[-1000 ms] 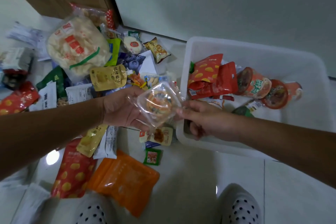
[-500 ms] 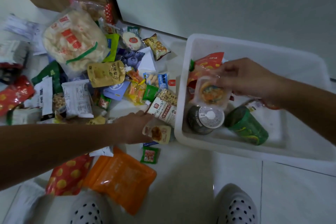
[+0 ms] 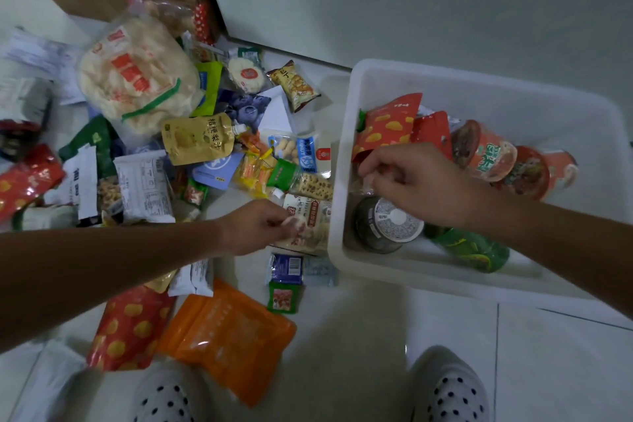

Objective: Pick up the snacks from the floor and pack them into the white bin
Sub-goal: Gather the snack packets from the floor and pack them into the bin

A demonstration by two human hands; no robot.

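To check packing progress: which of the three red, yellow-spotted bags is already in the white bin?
The spotted bag inside the white bin, beyond the right hand; the left-edge bag and the near bag lie on the floor.

yellow spout pouch [image 3: 198, 139] — 桔梗梨汁, other labels — too blurred

Snacks [image 3: 191, 154], white bin [image 3: 339, 209] on floor [image 3: 359, 336]

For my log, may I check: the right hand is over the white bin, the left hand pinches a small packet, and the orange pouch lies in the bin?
Not quite. The head view shows the orange pouch on the floor, outside the bin. The right hand is over the bin, and the left hand pinches a small packet.
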